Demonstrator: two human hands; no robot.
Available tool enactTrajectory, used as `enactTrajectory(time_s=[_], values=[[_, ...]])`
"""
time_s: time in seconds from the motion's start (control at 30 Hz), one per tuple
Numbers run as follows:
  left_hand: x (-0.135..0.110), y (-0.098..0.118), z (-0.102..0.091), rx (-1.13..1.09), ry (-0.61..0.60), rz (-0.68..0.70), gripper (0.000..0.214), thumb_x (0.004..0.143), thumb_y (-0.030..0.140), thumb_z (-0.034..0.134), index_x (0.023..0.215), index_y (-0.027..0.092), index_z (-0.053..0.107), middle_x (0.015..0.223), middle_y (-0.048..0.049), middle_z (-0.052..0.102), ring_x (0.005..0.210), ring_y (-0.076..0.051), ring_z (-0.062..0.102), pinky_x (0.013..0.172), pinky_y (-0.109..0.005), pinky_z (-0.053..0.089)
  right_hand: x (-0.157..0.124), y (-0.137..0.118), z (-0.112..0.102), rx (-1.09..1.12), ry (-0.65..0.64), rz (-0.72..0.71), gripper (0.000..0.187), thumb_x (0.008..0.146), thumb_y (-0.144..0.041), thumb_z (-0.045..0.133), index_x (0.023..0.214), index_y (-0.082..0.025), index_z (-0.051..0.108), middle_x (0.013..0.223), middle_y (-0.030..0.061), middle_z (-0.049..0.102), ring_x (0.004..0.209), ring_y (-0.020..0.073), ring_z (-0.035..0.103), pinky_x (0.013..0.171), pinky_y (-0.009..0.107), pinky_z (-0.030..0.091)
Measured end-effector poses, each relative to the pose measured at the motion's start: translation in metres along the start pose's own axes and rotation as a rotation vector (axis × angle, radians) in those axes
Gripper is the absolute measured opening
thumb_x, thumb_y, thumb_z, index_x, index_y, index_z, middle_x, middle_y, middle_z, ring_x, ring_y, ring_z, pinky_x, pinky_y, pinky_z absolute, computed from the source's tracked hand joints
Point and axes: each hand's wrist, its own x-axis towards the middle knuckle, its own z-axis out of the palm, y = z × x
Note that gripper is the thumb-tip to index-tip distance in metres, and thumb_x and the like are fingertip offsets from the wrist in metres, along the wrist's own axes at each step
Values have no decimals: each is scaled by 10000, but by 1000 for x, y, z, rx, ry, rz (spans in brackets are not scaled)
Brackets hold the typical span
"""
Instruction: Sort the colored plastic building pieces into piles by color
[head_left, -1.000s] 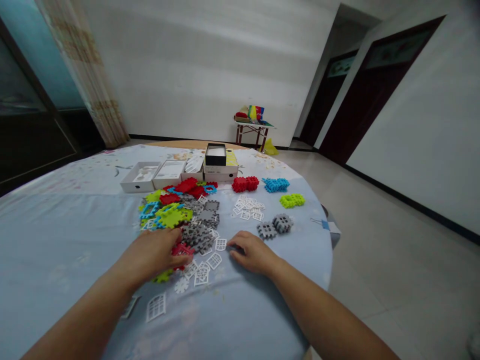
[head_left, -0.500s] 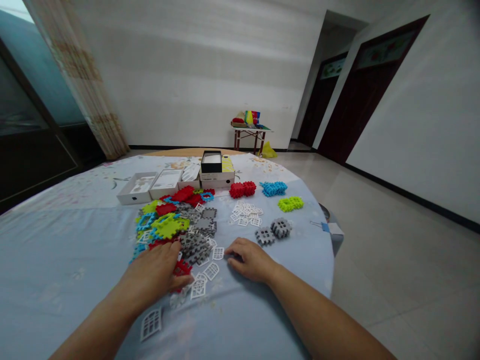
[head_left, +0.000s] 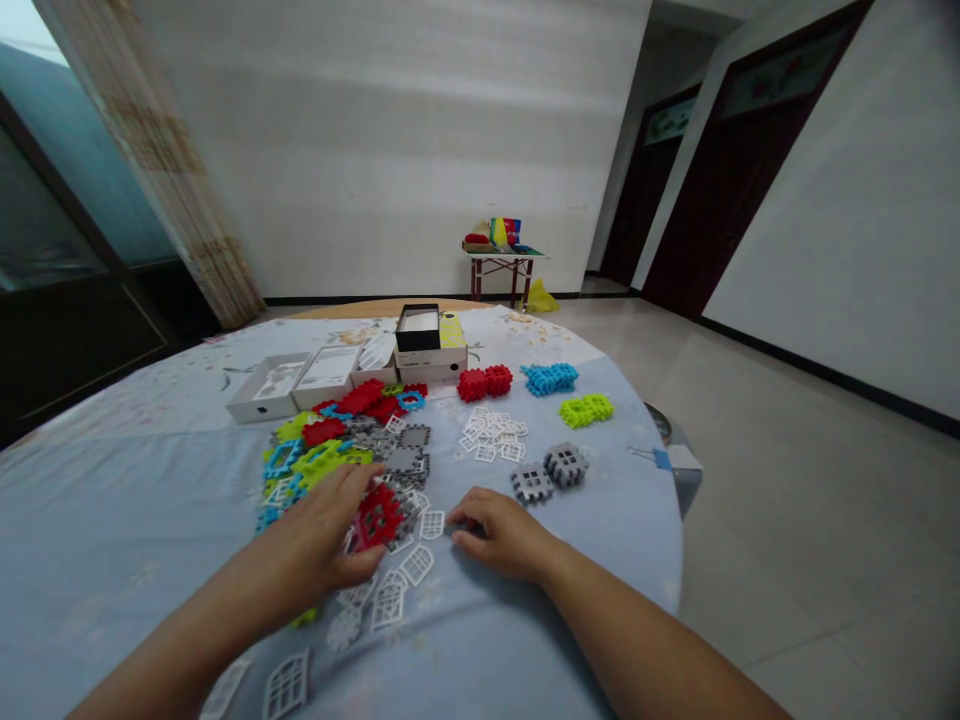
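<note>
My left hand (head_left: 334, 525) reaches into the heap of coloured toothed building plates, its thumb and fingers around a red plate (head_left: 379, 517). Other plates may lie under it; my palm hides part of the heap. Grey plates (head_left: 405, 460) and a lime green plate (head_left: 322, 462) are close by. My right hand (head_left: 499, 530) rests on the cloth with loosely curled fingers, thumb and forefinger apart, and nothing visible between them. Its fingertips are beside a white window-shaped piece (head_left: 432, 525). More white window pieces (head_left: 388, 602) are scattered nearer to me.
Sorted stacks of red (head_left: 484, 383), blue (head_left: 550, 378), lime (head_left: 586, 410) and grey plates (head_left: 566, 464) stand to the right, with a white window pile (head_left: 493, 432). Open boxes (head_left: 270, 390) line the back. The round table's edge curves at right, near a blue clip (head_left: 661, 459).
My left hand has shifted slightly, and the red plate now shows more fully between its thumb and fingers. My right hand has stayed almost in place. The view has tilted a little.
</note>
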Motion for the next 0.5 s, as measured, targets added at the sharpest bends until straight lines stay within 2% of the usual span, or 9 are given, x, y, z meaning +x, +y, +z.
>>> enactTrajectory(time_s=[0.1, 0.2, 0.3, 0.37, 0.5], values=[[45, 20, -18, -66, 44, 59, 571, 631, 450, 591, 1144, 219, 491, 1202, -88, 525, 1119, -251, 483, 975, -369, 363, 1, 0, 0, 18, 5, 33, 230, 773, -223, 549, 981, -200, 645, 892, 26, 602, 755, 115, 553, 732, 220, 421], [103, 29, -22, -106, 102, 88, 570, 634, 431, 596, 1122, 152, 505, 1156, -131, 544, 1088, -254, 499, 959, -376, 372, 2, 1, 1, 38, 7, 50, 227, 769, -227, 548, 972, -204, 647, 888, 22, 606, 749, 113, 557, 722, 215, 421], [160, 30, -16, -199, 112, 109, 543, 658, 402, 577, 1136, 158, 494, 1104, -104, 596, 1011, -231, 553, 902, -367, 417, 2, 3, 1, 54, 3, 65, 232, 769, -235, 545, 978, -214, 646, 880, 17, 609, 764, 117, 562, 722, 213, 420], [194, 31, -8, -158, 106, 61, 539, 658, 374, 578, 1143, 154, 494, 1074, -99, 619, 966, -219, 576, 870, -345, 434, 3, 4, 2, 65, -1, 85, 237, 771, -236, 540, 981, -224, 648, 879, 14, 612, 767, 118, 567, 719, 212, 420], [242, 37, 8, -91, 107, 27, 494, 637, 316, 592, 1095, 139, 539, 1083, -130, 617, 972, -229, 575, 836, -308, 435, 5, 6, 3, 113, -4, 127, 233, 769, -234, 530, 964, -234, 657, 888, 13, 620, 759, 117, 578, 702, 204, 423]])
